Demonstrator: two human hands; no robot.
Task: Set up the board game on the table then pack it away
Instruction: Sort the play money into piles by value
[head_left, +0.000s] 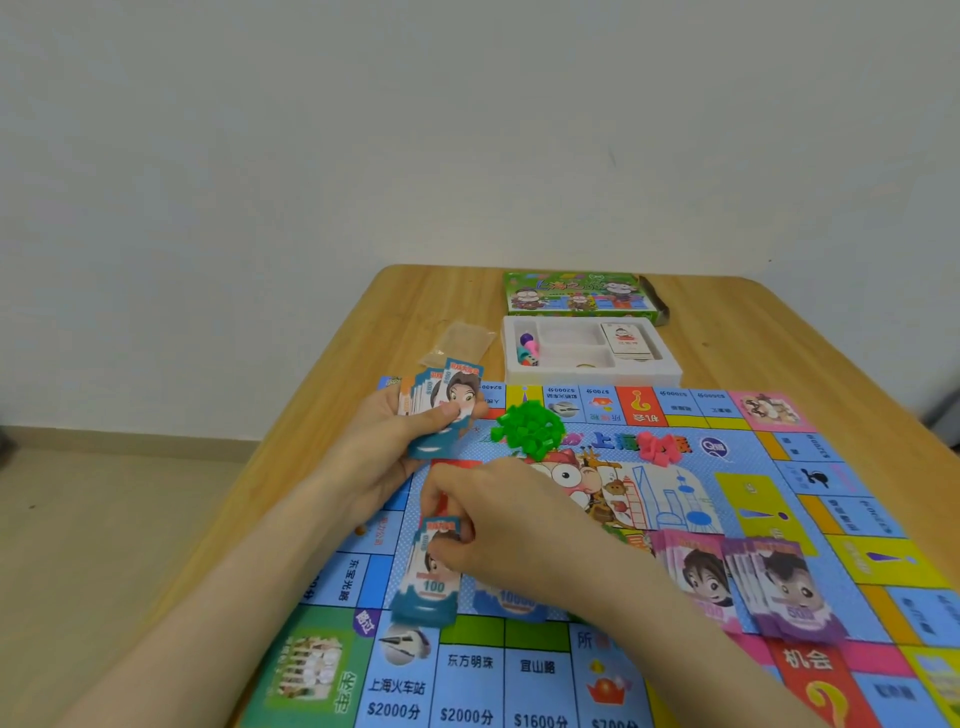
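Observation:
The colourful game board (810, 467) lies unfolded on the wooden table (727, 332). My left hand (384, 447) grips a fanned stack of play-money bills (447, 400) above the board's far left corner. My right hand (498, 519) pinches a blue 100 bill (428, 577) that sits on the board's left side; another blue bill (511, 603) peeks out beneath the hand. Pink bills (696, 577) and purple bills (784, 587) lie fanned in two piles to the right. Green house pieces (530, 431) and pink pieces (660, 448) are heaped near the board's far edge.
A white tray insert (670, 364) with pawns, dice and a card deck (626, 338) stands behind the board. The green box lid (576, 293) lies beyond it near the wall. A crumpled clear plastic bag (460, 340) rests left of the tray.

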